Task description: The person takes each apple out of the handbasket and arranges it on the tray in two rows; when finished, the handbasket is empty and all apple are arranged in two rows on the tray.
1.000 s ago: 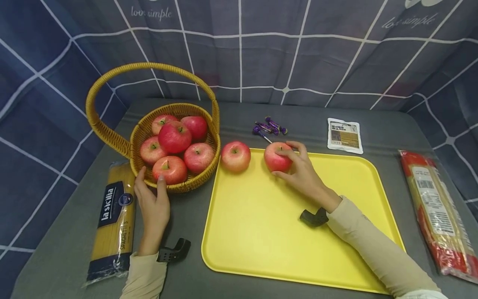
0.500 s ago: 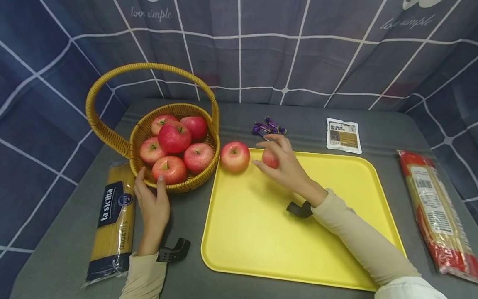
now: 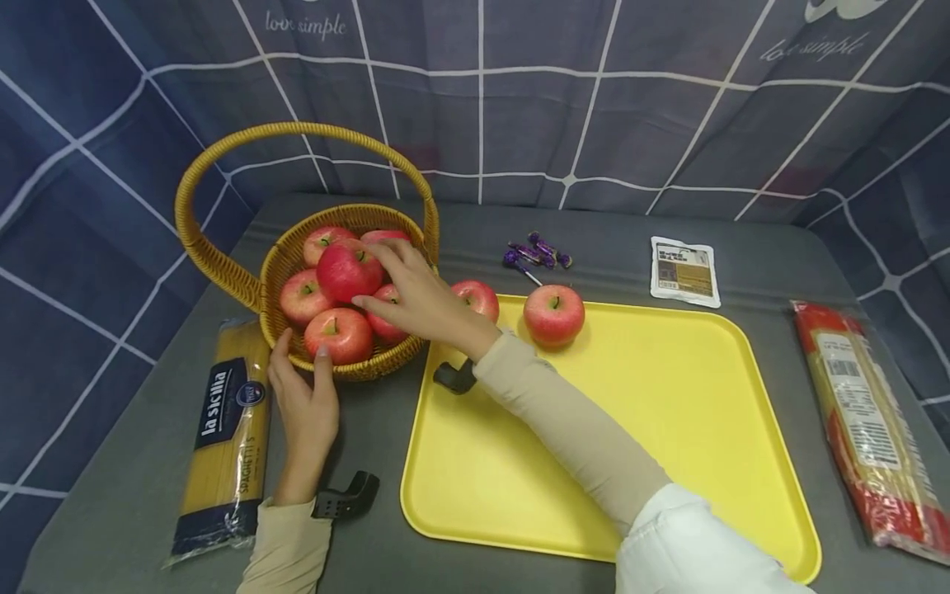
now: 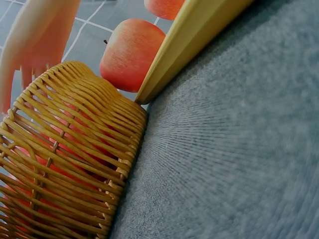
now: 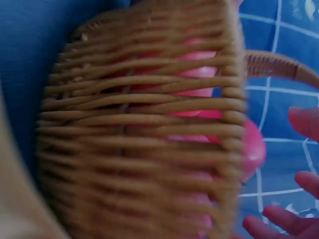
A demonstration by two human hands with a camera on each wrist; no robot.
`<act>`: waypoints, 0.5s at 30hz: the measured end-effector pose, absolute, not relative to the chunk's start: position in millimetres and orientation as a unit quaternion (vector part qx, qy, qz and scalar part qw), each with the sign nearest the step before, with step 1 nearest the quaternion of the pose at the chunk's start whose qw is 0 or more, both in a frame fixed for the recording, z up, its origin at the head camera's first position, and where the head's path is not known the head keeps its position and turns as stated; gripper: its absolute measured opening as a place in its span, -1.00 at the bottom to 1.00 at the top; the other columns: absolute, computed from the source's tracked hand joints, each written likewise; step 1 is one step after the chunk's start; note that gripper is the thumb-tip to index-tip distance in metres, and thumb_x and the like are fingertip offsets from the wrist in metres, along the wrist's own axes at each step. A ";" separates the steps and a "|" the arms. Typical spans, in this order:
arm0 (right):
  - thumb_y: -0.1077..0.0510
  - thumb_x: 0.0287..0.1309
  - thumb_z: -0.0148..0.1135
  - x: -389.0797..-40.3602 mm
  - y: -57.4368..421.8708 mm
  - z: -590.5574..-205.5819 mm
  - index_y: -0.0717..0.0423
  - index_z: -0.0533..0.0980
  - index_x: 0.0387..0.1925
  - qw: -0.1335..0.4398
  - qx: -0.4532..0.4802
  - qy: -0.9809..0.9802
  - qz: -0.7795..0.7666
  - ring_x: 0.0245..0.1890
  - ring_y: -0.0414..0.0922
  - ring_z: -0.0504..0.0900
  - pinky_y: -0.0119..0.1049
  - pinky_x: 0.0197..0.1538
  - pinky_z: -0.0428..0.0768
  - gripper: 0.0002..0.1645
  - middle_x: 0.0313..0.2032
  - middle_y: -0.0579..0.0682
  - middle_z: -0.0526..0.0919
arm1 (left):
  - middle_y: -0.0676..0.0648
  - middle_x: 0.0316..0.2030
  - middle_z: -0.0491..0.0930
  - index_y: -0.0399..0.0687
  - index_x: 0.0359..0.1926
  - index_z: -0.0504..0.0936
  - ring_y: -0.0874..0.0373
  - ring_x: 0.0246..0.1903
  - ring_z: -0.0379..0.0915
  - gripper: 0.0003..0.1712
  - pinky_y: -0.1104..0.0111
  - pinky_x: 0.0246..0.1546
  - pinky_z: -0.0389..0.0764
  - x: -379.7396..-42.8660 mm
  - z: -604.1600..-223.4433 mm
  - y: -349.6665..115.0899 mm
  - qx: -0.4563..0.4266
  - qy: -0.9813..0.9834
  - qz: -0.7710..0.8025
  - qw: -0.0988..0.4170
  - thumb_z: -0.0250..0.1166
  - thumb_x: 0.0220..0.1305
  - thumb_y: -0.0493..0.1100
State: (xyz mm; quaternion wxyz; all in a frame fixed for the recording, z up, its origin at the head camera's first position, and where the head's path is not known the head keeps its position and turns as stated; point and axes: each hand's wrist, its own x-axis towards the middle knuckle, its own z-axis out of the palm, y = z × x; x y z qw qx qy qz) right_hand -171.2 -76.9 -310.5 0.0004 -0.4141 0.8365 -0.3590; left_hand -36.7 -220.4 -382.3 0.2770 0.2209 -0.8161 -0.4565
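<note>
My right hand [image 3: 423, 301] reaches over the wicker basket [image 3: 397, 355], fingers spread around the dark red apple [image 3: 344, 272] on top of the pile. In the right wrist view the fingertips [image 5: 306, 183] stand apart from that apple [image 5: 254, 149]. Several other apples fill the basket around it. My left hand [image 3: 306, 412] rests against the basket's near rim, thumb and forefinger straight and apart. Two apples sit at the far edge of the yellow tray [image 3: 683, 388]: one [image 3: 554, 315] in plain sight, the other [image 3: 477, 299] partly hidden by my right hand.
The basket's tall handle [image 3: 297, 129] arches behind the apples. A spaghetti pack [image 3: 230, 429] lies left of my left hand. Behind the tray are purple-wrapped candies [image 3: 542, 250], a lollipop [image 3: 514, 260] and a white pouch [image 3: 684, 272]. A red noodle pack [image 3: 861, 412] lies far right.
My right hand has let go of the apple on the tray and moved left to above the basket. The apple stays on the tray; my left hand has kept its place.
</note>
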 end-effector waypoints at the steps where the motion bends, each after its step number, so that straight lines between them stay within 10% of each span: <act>1: -0.20 0.08 0.13 -173.4 -84.6 -310.5 -0.12 0.09 0.32 0.005 -0.406 0.843 -0.353 0.24 -0.14 0.21 -0.21 0.22 0.34 -0.18 0.26 -0.02 0.16 | -0.28 0.23 0.11 -0.12 0.31 0.09 -0.11 0.28 0.00 -0.36 0.00 0.29 -0.02 -36.6 -382.1 -220.5 0.221 -0.817 -0.456 0.276 0.02 0.29 0.00; 15: -0.29 0.02 0.13 -186.1 -125.0 -321.0 -0.16 -0.03 0.37 0.059 -0.324 0.896 -0.298 0.30 0.00 0.14 0.05 0.26 0.16 -0.05 0.31 0.04 0.18 | -0.28 0.23 0.10 -0.11 0.31 0.08 -0.12 0.29 -0.02 -0.36 -0.01 0.28 -0.02 -36.4 -380.7 -220.5 0.225 -0.820 -0.454 0.267 0.02 0.30 0.00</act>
